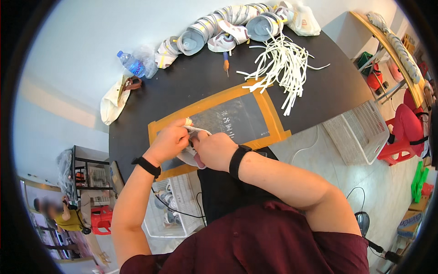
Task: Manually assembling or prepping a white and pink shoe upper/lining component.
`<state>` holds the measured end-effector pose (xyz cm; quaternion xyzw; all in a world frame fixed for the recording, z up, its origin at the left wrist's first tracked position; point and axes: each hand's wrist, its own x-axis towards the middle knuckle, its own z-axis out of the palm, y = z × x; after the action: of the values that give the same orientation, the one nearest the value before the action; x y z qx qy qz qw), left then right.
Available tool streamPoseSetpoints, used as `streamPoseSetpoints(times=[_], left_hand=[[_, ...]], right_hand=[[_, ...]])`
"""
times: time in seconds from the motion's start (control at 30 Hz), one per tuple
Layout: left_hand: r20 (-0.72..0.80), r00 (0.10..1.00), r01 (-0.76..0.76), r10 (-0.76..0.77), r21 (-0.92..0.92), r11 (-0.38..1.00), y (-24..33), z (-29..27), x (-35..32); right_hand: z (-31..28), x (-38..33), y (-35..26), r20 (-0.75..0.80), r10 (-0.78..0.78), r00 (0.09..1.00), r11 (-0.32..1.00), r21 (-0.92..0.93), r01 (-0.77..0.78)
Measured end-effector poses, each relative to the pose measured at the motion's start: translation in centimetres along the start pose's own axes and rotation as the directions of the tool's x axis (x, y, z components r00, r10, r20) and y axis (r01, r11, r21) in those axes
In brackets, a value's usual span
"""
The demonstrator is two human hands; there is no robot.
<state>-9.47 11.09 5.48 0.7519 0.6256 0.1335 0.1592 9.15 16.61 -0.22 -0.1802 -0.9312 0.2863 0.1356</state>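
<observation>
The left hand (169, 141) pinches a pale shoe (185, 157) while the right hand (214, 148) curls its fingers against it, steadying it, I judge, over the near tape-bordered mat (248, 114).

one wide round view from the head, looking down (it looks bent), left hand (169, 142) and right hand (216, 150) near, dark table (326, 98) past them

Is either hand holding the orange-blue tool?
No, the orange-blue tool lies on the dark table, while the left hand and right hand hold a pale item.
</observation>
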Motion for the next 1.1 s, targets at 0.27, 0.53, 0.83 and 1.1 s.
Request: streamPoseSetpoints(times=[0.27,0.53,0.83,1.1], left_hand=[[-0.116,0.978,0.206,-0.174,0.383,0.900,2.1,1.5,1.0],[-0.008,0.979,0.195,-0.202,0.311,0.930,0.8,1.0,1.3],[0.055,0.990,0.124,-0.130,0.099,0.987,0.5,0.0,0.6],[0.061,0.993,0.090,-0.097,0.108,0.990,1.1,-0.2,0.1]], right_hand=[[0.6,0.1,0.3,0.043,-0.002,0.999,0.998,-0.058,0.004],[-0.6,0.1,-0.4,0.097,0.064,0.993,0.998,0.005,-0.064],[-0.6,-0.1,0.1,0.086,-0.003,0.996,1.000,-0.011,0.003],[-0.6,0.4,0.0,0.069,-0.007,0.998,0.999,-0.051,0.011]])
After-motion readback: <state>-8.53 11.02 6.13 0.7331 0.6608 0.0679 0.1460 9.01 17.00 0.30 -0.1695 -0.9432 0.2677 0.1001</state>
